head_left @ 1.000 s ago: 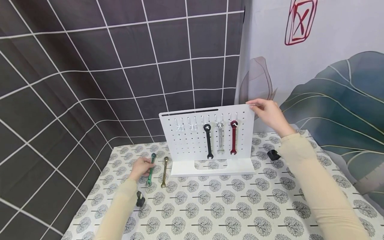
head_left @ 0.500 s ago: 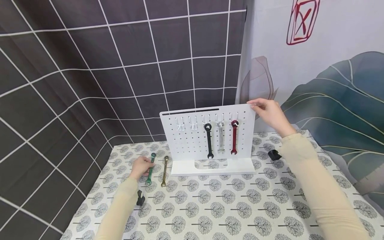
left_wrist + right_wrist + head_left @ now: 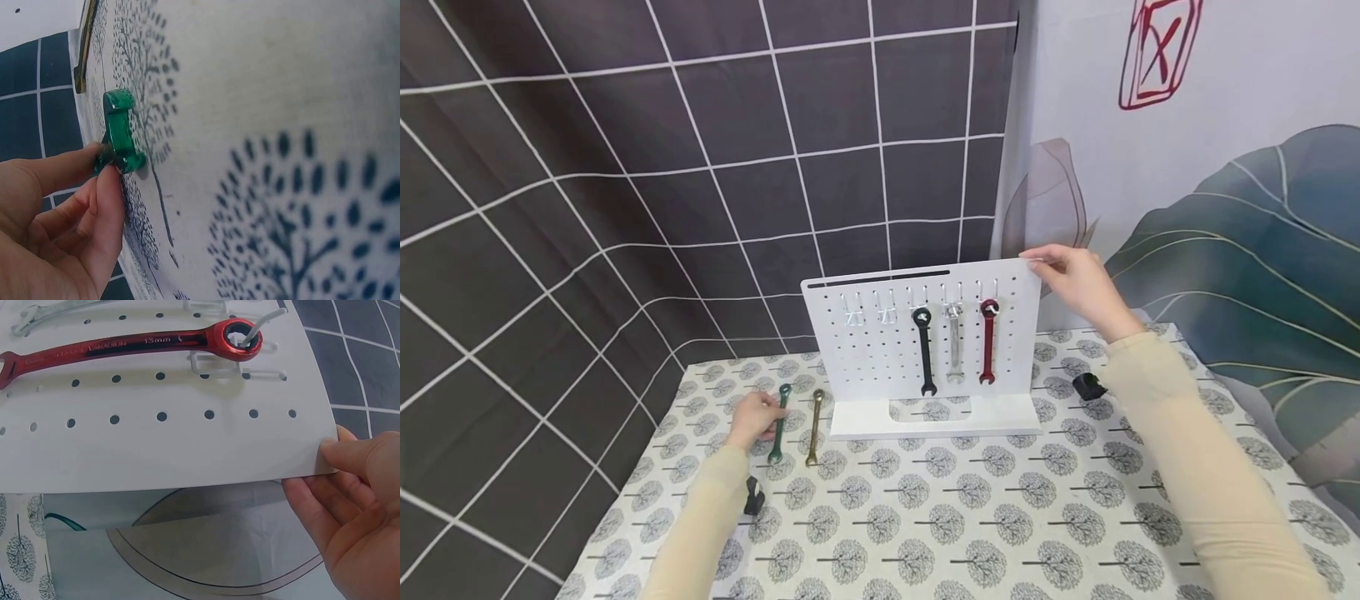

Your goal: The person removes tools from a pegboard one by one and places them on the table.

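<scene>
My left hand pinches the shank of a green wrench at the left of the table; in the left wrist view the thumb and forefinger close on the green wrench, whose open end points at the camera. Just right of it lies a gold wrench. My right hand grips the upper right corner of a white pegboard, thumb in front and fingers behind. On the board's hooks hang a black wrench, a silver wrench and a red wrench, marked 13mm in the right wrist view.
Two wire hooks at the board's left hold nothing. The board's base stands on a tree-patterned tablecloth. A black object sits by the right forearm, another black piece by the left. A dark gridded curtain rises behind.
The view shifts slightly. My left hand stays on the green wrench, and my right hand keeps its hold on the pegboard corner.
</scene>
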